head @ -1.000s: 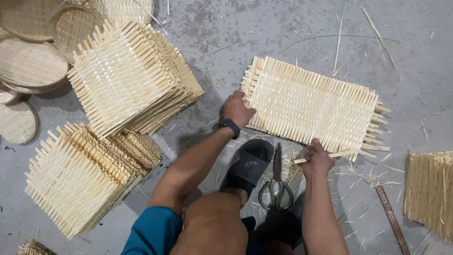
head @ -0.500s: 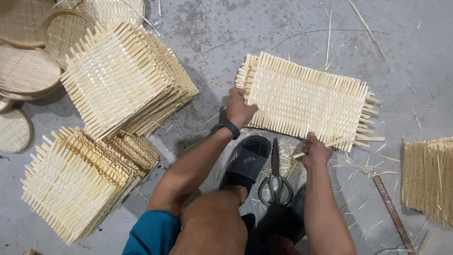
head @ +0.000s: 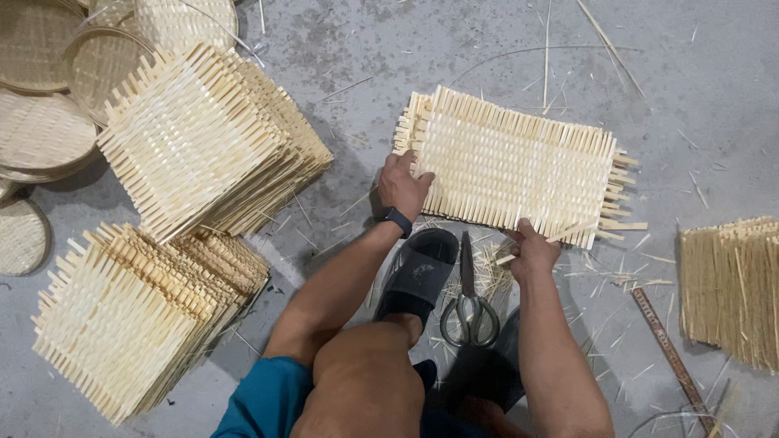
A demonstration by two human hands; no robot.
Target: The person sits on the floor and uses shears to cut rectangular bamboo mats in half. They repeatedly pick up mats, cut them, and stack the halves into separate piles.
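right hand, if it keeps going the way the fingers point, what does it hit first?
The right hand points up-frame and already pinches a strip at the near edge of the woven bamboo mat, so the mat comes first.

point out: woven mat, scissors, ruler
woven mat [head: 519, 166], head view, centre of weave.
scissors [head: 468, 308], head view, pivot above handles.
ruler [head: 669, 357], head view, mid-length.
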